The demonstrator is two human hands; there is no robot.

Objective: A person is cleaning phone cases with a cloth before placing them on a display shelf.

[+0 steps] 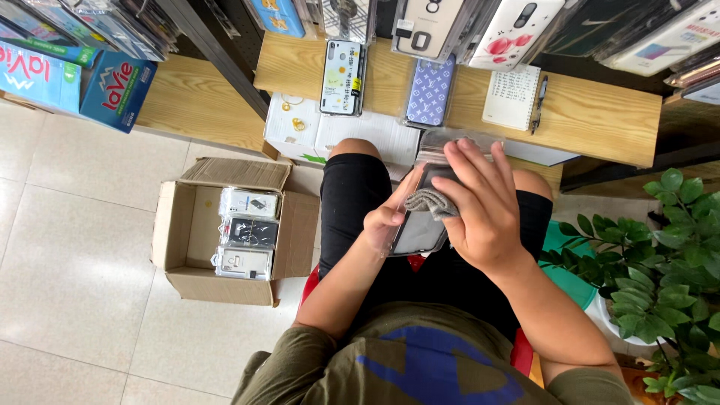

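Packaged phone case [420, 229]: clear plastic sleeve with a dark case inside, held upright over the seated person's lap, in front of the low wooden shelf.
Grey cloth [431, 201]: small ribbed rag, pressed against the face of the sleeve near its middle.
Right hand [480, 202]: fingers pressed together and laid flat over the cloth and the upper part of the sleeve, covering much of it.
Left hand [384, 223]: closed on the sleeve's left edge, thumb on the front, the other fingers hidden behind.
Wooden shelf [592, 112]: light wood, just beyond the knees. On it lie a pale phone case with dark border [341, 77], a purple patterned case [430, 91], and a spiral notepad [511, 96] with a pen [538, 101] just beside it.
White box [300, 127]: sits under the shelf's edge, beside the left knee.
Cardboard box [187, 225]: open, on the tiled floor to the person's left, holding three packaged cases [247, 232] stacked in a row.
Blue cartons [116, 88]: on a second wooden shelf at upper left.
Hanging packaged cases [517, 22]: row along the top edge.
Potted plant [660, 262]: green leaves, white pot, near the right elbow.
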